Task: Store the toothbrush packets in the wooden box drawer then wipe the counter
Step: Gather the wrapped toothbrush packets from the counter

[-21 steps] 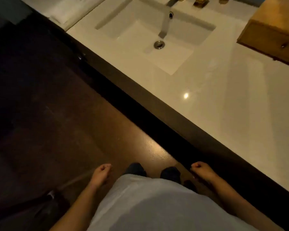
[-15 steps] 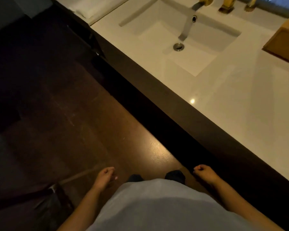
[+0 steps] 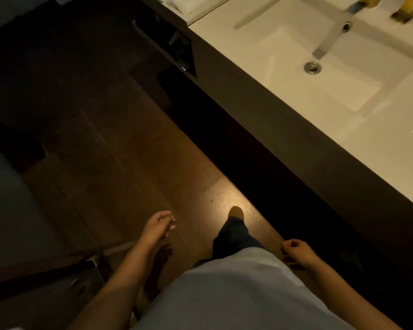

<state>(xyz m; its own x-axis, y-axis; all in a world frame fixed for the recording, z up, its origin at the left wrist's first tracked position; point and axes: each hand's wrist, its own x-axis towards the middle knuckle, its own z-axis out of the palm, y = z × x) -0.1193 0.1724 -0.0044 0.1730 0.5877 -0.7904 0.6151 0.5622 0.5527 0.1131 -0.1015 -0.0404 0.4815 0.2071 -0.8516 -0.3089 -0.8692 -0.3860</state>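
Left hand: left hand (image 3: 158, 225) hangs low over the floor (image 3: 119, 163), well short of the counter (image 3: 379, 144); fingers loose and slightly curled, holding nothing; forearm slants up from the bottom edge.
Right hand: right hand (image 3: 296, 250) hangs nearer the counter's dark front edge; fingers curled into a loose fist, nothing in it.
Body: grey shirt (image 3: 236, 294) between the arms; one foot (image 3: 235, 212) steps ahead on the lit floor patch.
Counter: pale top runs diagonally from upper middle to right edge.
Sink: sink (image 3: 320, 75) set in the counter, drain (image 3: 312, 67) in it, spout (image 3: 332, 36) above.
Towel: folded towel (image 3: 188, 4) at the counter's far left end.
Packets, box: neither in view.
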